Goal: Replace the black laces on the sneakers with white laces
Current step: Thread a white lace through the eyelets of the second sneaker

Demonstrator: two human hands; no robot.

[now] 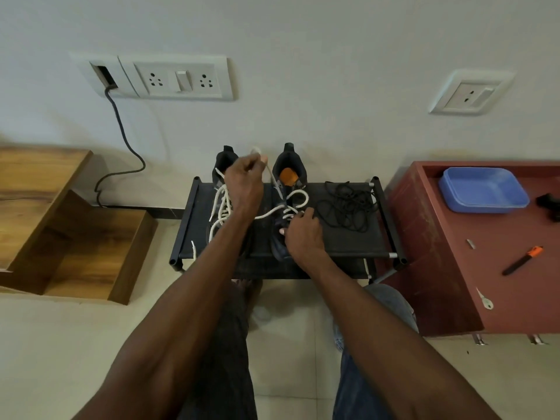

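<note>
- The right-hand sneaker (286, 207), at the centre of the frame, is sitting on the black rack (348, 237) with its toe toward the person and its opening toward the wall; a white lace (298, 197) is looping loosely over its tongue, only partly threaded by the look of it.
- The left hand (245, 180) is reaching up the frame above the shoes, its fingers curled and pinching one end of that white lace, apparently drawing the slack through an eyelet so the end comes free for the next hole.
- The right hand (301, 234) is resting on the forefoot of the same sneaker, fingers bent down over the lower lacing; it seems to be steadying the shoe against the pull, though whether it is pinching lace or only pressing on the upper I cannot tell.
- The left-hand sneaker (224, 189), just left of centre and partly hidden behind the left forearm, is already carrying white lacing (221, 207), with a loose end hanging over the rack's near edge.
- The black laces (348, 207) are lying in a tangle on the rack, right of the shoes, likely set aside out of the way.
- Farther out, a dark red table (439, 253) at the right edge is holding a blue tray (483, 189) and an orange-tipped tool (522, 260); a wooden shelf unit (60, 222) is standing at the left, and wall sockets (178, 77) are sitting at upper left.
</note>
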